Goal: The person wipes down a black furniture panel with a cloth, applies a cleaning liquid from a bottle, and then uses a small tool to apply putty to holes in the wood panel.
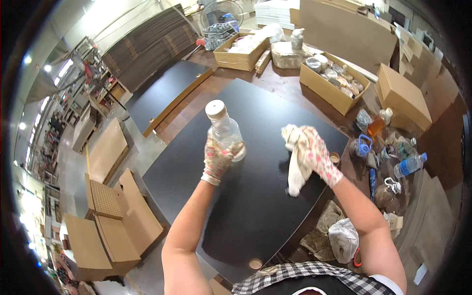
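Note:
In a floral work glove, my left hand (219,156) is wrapped round a clear plastic bottle (226,129) with a white cap, held tilted over the black panel (250,196). My right hand (313,151), gloved the same way, grips a white cloth (296,172) whose end hangs down toward the panel's right side. Whether the cloth touches the surface I cannot tell. The panel is a large dark board with curved edges and round holes near its corners; one hole (255,264) shows close to my apron.
A second black panel (169,91) lies at the far left. Open cartons (330,93) of jars and wrapped items stand at the back. Bottles (410,164), a jug (388,193) and a white bag (344,239) crowd the right side. Folded cardboard (115,236) sits at the lower left.

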Available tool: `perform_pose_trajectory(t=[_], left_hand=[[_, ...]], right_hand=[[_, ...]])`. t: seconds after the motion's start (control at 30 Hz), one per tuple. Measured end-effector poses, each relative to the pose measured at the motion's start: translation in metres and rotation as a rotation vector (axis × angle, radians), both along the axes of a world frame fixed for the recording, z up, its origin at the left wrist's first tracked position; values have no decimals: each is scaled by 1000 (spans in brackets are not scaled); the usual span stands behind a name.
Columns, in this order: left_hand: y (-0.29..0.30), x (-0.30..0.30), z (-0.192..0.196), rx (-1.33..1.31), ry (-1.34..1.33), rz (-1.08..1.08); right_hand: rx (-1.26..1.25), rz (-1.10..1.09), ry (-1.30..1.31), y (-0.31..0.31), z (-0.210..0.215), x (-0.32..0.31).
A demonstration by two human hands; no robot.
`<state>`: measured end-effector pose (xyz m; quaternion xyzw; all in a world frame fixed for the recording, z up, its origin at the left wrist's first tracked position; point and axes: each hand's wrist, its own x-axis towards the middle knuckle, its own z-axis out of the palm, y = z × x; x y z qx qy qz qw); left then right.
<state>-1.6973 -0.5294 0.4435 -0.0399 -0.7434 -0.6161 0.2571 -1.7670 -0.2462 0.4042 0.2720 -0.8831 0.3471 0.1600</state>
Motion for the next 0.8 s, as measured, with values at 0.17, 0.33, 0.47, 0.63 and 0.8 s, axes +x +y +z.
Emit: perform_pose_trajectory(t=[0.17, 0.33, 0.47, 0.63, 0.8], left_hand=[[-26, 53, -1, 328, -90, -52], [-76, 138, 11, 330, -125, -65], [-84, 180, 39, 301, -63, 213], [-82, 192, 89, 213, 63, 175], [-67, 211, 113, 179, -18, 99]], right_hand=[[551, -291, 18, -66, -2, -100], [617, -279, 41, -180, 5, -148], [761, 405, 211, -294, 62, -8], [-523, 1562, -243, -249, -27, 214], [-356, 1724, -1017, -121, 44, 206]])
